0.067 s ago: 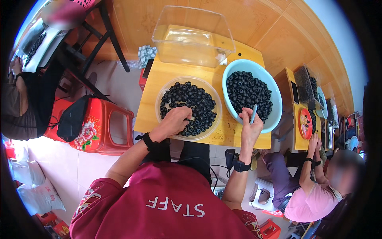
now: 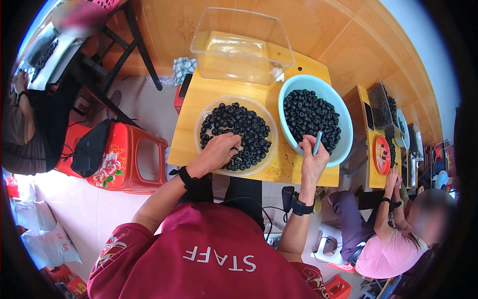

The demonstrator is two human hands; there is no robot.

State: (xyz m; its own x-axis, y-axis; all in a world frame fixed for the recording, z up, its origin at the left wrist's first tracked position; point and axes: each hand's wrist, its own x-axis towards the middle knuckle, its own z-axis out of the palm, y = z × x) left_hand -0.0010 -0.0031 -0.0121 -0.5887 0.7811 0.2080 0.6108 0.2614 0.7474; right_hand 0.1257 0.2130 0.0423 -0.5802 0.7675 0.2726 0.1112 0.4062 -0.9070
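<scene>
And here's my left hand (image 2: 221,150), down at the near side of the round clear tray (image 2: 211,106), fingers curled close together among the black pieces (image 2: 244,122); whether a piece is pinched between those fingertips I cannot tell, they're turned from view; over to its right, my right hand (image 2: 313,158) has a slim pale-blue tool (image 2: 317,142) gripped between thumb and fingers, its long axis pointing away from me with a slight lean to the right; and this is the relation that counts: the tray's pieces lie under and just beyond my left hand, clearly the nearer one, while the right sits across a gap, at the near rim of the light-blue basin (image 2: 345,117); more dark pieces (image 2: 308,109) fill that basin, beyond my right fingers; both vessels share the yellow worktop (image 2: 186,147), a clear box (image 2: 231,69) standing farther off, beyond the tray!
</scene>
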